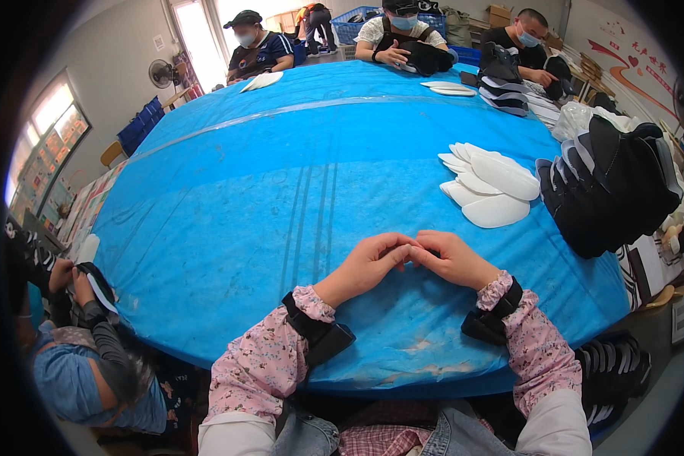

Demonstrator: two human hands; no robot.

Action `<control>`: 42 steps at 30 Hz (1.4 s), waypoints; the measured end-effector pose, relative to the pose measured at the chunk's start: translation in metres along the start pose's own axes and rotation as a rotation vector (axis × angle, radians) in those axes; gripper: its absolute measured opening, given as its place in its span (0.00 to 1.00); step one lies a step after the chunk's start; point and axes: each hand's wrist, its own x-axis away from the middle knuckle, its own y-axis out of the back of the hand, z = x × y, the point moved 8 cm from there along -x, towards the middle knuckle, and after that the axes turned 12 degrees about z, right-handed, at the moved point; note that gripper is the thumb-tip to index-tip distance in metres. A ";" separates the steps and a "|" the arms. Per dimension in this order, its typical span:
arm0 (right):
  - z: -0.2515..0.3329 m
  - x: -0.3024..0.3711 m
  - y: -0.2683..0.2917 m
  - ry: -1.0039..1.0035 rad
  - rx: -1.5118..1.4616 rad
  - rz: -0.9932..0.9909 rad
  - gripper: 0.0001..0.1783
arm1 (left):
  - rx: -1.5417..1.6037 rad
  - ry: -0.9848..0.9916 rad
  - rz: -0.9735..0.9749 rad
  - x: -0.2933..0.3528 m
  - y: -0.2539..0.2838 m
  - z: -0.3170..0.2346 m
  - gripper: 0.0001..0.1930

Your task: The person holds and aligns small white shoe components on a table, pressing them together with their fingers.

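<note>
My left hand [368, 264] and my right hand [456, 260] meet over the near part of the blue-covered table [228, 228]. Their fingers are bent and pressed together at the tips, and I see nothing held in them. Black straps [309, 323] circle both wrists over pink floral sleeves [254, 357]. Beyond my right hand lies a fanned pile of white shoe insoles [496, 213]. To the right of that pile, a tall stack of black shoe uppers [612, 186] rests at the table's edge.
Across the table sit several masked people with more insoles [262, 81] and black uppers [501, 87]. At the left edge, another person's hands [72, 277] hold a dark piece. More dark uppers [612, 365] stand below the table's right edge.
</note>
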 end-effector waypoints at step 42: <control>0.001 0.000 0.000 0.011 0.069 0.001 0.16 | 0.087 0.064 0.024 -0.001 -0.002 0.008 0.14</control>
